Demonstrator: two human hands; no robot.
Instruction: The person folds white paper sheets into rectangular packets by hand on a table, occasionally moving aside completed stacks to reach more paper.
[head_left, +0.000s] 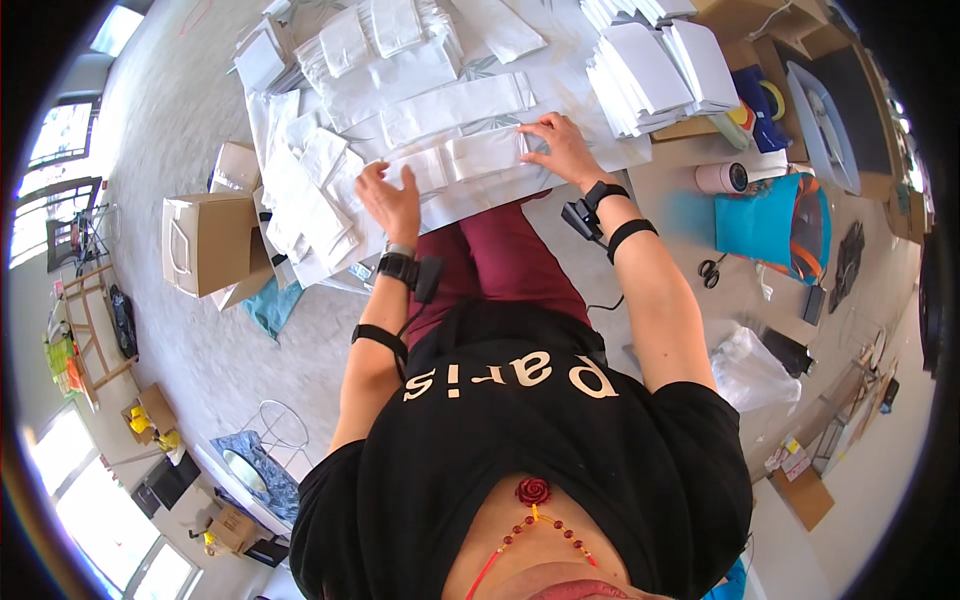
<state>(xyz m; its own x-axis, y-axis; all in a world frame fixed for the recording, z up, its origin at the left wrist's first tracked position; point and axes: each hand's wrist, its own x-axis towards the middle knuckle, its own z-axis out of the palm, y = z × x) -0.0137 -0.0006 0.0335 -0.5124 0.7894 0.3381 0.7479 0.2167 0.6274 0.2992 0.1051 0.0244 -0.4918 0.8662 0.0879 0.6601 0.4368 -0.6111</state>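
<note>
A long flat white strip (490, 157), perhaps paper or thin plastic sleeve, lies near the table's front edge. At its left end my left hand (388, 203) rests with thumb and fingers apart. My right hand (563, 150) touches the strip's right end, index finger and thumb spread and laid on it. Just beyond lies another similar strip (455, 108). Loose white pieces (310, 190) overlap in a heap to the left of my left hand. Farther back is a layered pile of white sheets (380, 75).
Stacks of white folded sheets (640, 75) stand at the table's right, beside a cardboard box (740, 20) and a blue-grey tray (825, 130). A cardboard carton (210, 243) is left of the table. Scissors (709, 272), a pink cylinder (720, 178) and a turquoise bag (765, 225) lie right.
</note>
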